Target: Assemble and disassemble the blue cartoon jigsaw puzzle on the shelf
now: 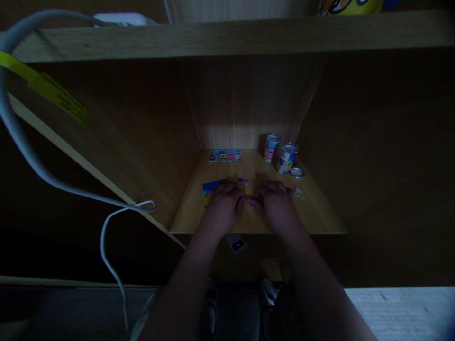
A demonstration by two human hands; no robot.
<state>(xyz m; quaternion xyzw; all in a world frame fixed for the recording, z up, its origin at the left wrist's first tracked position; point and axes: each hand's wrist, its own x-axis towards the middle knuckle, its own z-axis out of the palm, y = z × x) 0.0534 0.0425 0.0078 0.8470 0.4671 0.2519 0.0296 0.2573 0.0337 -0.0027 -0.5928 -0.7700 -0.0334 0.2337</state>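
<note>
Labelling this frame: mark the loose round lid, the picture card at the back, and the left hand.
round lid (297, 172), head view, its top face.
picture card (225, 155), head view, its middle.
left hand (223, 204), head view, its back.

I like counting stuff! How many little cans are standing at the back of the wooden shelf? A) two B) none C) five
A: two cans stand side by side at the back right of the shelf, with a round lid lying next to them, beyond the right hand.
</note>
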